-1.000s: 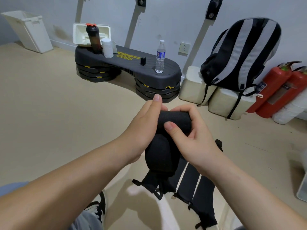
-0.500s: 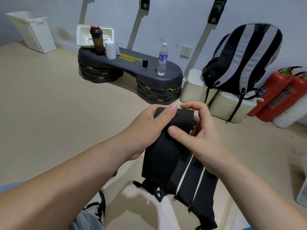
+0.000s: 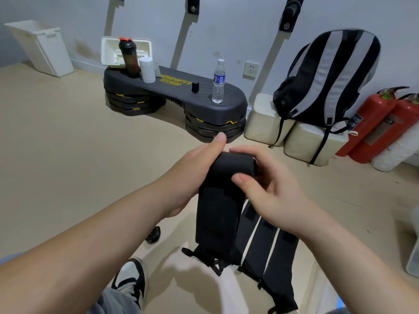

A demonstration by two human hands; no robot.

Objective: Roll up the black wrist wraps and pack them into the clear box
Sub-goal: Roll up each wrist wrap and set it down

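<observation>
At the far left a white bin (image 3: 43, 48) stands by the wall. Next to it is a low black bench (image 3: 176, 91), and on it stand a dark shaker bottle (image 3: 129, 58), a white tub (image 3: 147, 70) and a water bottle (image 3: 218, 82). In front of me the person's left hand (image 3: 190, 175) holds the wrist wrap (image 3: 233, 166) from its left side: the fingers go behind the roll, where I cannot see them, and the thumb stands straight up beside it. The wrap is in the air between both hands, its top end rolled, the rest hanging down flat. The right hand (image 3: 272, 193) is clamped on the roll, thumb pressing on its front and forefinger curled over the top. Below the hands, more black wraps (image 3: 267, 250) lie flat side by side on a pale surface (image 3: 229, 291). Further right a striped backpack (image 3: 328, 75) sits on cream blocks (image 3: 303, 143), and two red fire extinguishers (image 3: 371, 123) lean beside it.
</observation>
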